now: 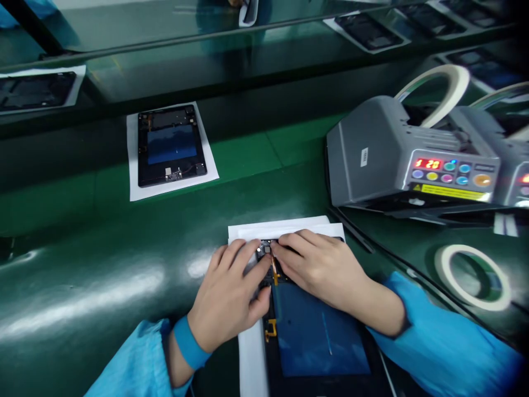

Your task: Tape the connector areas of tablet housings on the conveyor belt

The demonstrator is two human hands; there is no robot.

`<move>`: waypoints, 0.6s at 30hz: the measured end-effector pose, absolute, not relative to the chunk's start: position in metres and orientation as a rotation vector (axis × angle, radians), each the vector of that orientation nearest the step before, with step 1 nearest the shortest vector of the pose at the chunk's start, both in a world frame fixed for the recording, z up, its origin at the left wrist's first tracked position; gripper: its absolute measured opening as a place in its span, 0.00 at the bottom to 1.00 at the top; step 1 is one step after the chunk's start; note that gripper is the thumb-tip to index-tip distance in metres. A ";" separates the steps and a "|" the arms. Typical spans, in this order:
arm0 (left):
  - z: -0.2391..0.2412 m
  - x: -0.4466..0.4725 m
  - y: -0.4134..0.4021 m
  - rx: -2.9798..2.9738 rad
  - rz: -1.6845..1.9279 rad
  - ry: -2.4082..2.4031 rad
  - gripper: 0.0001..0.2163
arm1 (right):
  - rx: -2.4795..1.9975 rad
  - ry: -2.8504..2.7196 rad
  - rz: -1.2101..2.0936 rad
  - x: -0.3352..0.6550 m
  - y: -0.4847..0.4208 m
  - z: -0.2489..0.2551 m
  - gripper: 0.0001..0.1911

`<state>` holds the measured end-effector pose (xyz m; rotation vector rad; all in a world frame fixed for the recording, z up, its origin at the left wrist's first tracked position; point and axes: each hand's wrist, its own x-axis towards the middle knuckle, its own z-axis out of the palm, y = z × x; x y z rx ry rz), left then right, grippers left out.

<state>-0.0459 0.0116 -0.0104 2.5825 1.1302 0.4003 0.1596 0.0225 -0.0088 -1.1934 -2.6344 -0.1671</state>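
Observation:
An opened tablet (314, 336) with a blue battery panel lies on a white sheet (281, 227) right in front of me. My left hand (231, 295) rests on its upper left corner, fingers stretched flat and pressing near a small camera part (266, 250). My right hand (322, 264) lies over the top edge from the right, fingertips pressed down at the same small part. An orange flex strip (274, 271) shows between the two hands. Neither hand grips anything that I can see.
A second opened tablet (171, 144) on a white sheet lies further up the green belt. A grey tape dispenser (380, 154) with lit buttons stands at the right, a tape roll (475, 275) in front of it. More tablets (367, 30) sit on the far conveyor.

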 end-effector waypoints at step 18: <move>0.027 -0.087 -0.089 1.046 0.629 1.236 0.22 | -1.814 -2.324 -0.155 0.238 -0.085 -0.021 0.26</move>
